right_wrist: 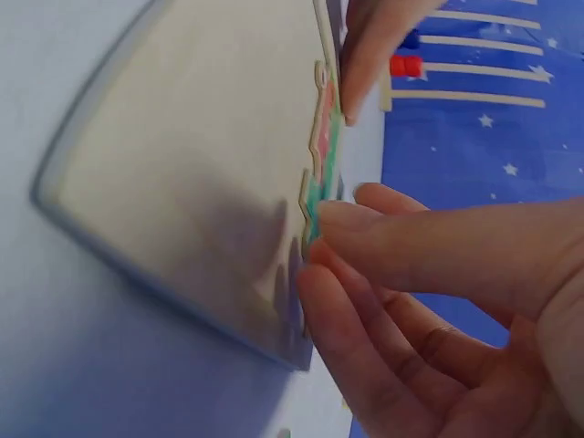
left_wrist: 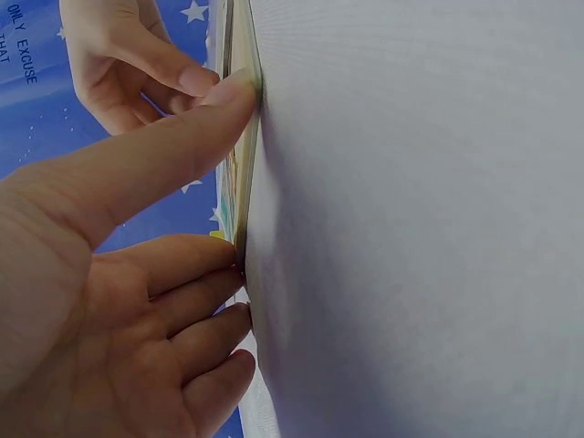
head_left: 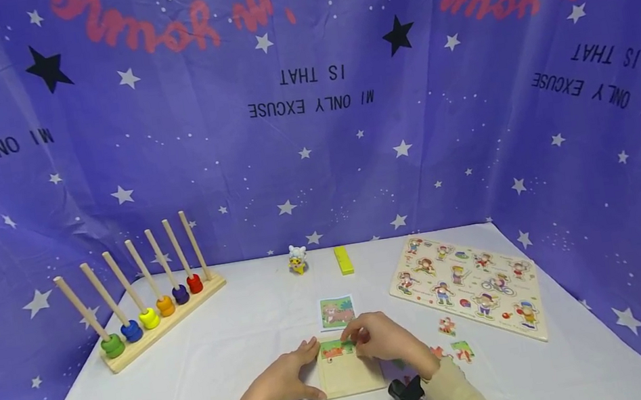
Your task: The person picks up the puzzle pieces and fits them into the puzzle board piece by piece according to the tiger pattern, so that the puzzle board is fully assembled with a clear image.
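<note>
Found left hand [head_left: 284, 377] spread against wooden puzzle tray [head_left: 352, 379], right hand [head_left: 381, 336] pinching green jigsaw piece [right_wrist: 317, 193] inside tray's far edge; could, if pressed misaligned, pop adjoining red jigsaw piece [head_left: 332, 349] loose.

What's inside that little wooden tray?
Puzzle pieces lie along the wooden tray's far edge. In the head view, the right hand covers that edge's right end; anything beneath is hidden.
</note>
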The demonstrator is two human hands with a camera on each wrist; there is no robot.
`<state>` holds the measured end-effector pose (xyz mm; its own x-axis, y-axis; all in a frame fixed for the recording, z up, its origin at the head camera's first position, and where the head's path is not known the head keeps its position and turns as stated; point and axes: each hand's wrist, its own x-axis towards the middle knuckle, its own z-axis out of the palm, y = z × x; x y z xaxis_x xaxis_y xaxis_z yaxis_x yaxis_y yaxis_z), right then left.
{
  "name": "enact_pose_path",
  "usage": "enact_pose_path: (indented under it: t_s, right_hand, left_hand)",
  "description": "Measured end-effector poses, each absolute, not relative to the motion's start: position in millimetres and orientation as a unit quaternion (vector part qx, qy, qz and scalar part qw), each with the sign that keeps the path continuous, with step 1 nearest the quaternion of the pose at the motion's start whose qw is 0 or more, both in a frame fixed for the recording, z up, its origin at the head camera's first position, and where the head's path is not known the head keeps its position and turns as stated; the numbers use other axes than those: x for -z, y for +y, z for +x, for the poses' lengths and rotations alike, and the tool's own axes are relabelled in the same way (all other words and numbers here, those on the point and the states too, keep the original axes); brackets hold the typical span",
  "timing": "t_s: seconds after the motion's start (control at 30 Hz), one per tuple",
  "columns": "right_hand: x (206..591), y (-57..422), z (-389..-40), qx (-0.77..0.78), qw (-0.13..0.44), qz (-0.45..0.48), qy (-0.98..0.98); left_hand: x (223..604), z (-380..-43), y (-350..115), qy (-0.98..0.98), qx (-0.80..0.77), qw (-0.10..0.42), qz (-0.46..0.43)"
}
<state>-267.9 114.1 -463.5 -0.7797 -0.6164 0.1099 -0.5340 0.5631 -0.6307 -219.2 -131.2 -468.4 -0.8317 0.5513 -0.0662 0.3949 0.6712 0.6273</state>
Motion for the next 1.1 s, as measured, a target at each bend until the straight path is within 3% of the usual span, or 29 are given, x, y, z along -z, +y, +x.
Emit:
enact_pose_path:
  t_s: [0.2,0.6,1.1]
  right_hand:
    - [458,133,-265,0.334,0.058,-0.335,0.879]
    - [439,179,-266,0.314,0.142,-0.377,0.860]
    - [449,191,-271,0.314,0.174,-0.369,0.858]
  left_hand:
    - [468,-218,-131,0.906,-0.310,0.125,0.259]
    - [468,-219,-132,0.906,-0.312,0.122,0.258]
    - [469,-219,-133,0.907,-0.314,0.125,0.252]
